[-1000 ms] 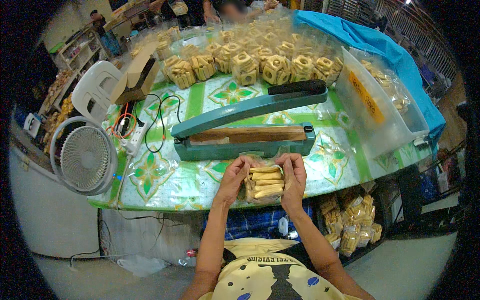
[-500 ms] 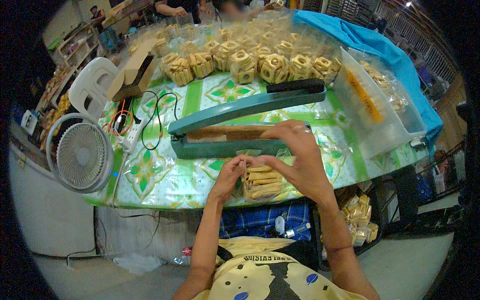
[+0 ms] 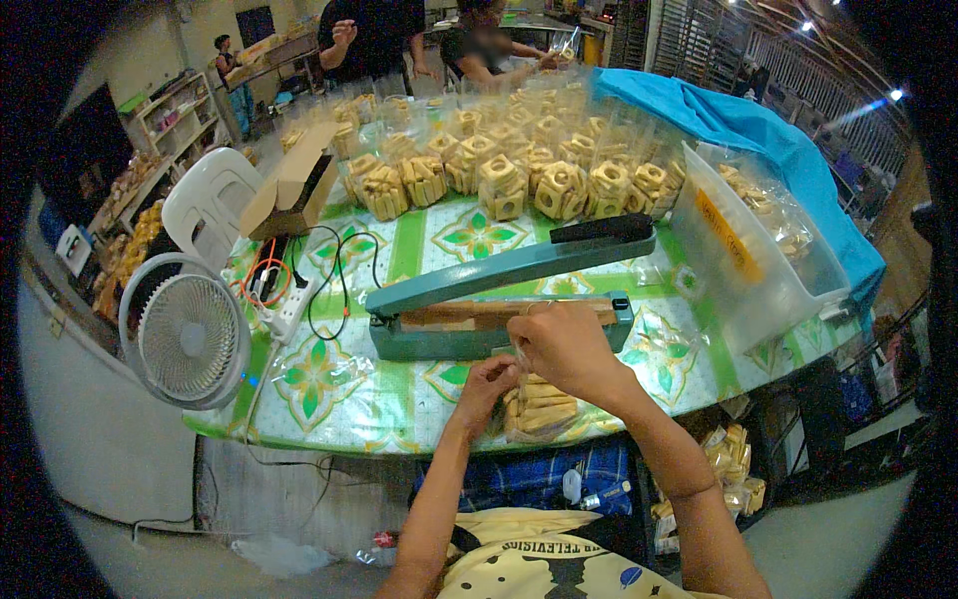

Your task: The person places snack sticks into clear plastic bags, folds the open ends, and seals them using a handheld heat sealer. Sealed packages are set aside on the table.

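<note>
Green-white tablecloth point(image 3: 404, 399), near: left hand point(image 3: 485, 387) pinches clear plastic bag point(image 3: 529, 433); right hand point(image 3: 571, 347) curled, hold hidden; slipping could spill yellow sticks point(image 3: 542, 407).

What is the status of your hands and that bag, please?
Left hand pinching top of clear bag. Right hand curled above, grip unclear. Bag in front of teal sealer, lever raised. Right hand partly hiding sealer.

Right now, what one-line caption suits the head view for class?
Left hand and right hand at the far end of a filled clear bag, near a teal sealer with raised arm.
</note>
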A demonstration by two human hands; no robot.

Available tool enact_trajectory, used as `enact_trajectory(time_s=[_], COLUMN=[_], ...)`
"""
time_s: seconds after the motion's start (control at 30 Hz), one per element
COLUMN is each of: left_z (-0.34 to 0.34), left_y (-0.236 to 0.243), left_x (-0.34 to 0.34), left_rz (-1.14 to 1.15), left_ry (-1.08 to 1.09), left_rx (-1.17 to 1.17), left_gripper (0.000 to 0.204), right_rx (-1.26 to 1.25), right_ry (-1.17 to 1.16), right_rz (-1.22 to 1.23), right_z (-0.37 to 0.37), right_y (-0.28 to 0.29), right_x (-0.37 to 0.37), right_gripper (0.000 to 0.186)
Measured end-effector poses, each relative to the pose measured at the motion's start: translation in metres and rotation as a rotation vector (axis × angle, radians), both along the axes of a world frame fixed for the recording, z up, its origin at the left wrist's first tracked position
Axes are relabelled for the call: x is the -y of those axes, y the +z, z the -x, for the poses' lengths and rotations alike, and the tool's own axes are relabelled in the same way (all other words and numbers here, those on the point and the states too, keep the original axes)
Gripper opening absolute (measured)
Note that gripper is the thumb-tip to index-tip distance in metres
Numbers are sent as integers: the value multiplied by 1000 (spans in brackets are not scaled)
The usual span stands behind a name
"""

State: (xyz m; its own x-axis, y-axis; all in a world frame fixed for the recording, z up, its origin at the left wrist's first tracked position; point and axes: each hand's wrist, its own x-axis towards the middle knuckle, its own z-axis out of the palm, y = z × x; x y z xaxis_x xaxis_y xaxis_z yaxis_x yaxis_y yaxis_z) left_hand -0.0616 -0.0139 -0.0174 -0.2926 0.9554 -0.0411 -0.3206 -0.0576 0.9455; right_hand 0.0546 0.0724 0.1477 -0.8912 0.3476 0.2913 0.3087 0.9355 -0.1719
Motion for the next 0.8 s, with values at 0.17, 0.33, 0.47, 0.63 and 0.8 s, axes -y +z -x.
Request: enact_trajectory(time_s=[0.17,0.33,0.47,0.63,0.8], left_z=[-12,-13,-15,-29,-34], left_y=[10,17,20,28,31], left_x=[-4,-1,0,-2,1], left_rz=[-162,-177,-180,-234,-216], left_ry=[13,-17,82,211,265], left_rx=[246,258,72,-22,17], left_gripper=[20,20,20,20,23], right_rx=[-113,-499,-693,-723,-973], right_ry=[-32,-89,-247,-93,-53], right_rz=[-19,202,752,1234,1390], right_z=[-10,-65,-91,-76,-62], right_y=[21,30,-23,-103,-115], right_x=[7,-7,-8,13,28], right_gripper=[11,15,16,27,19])
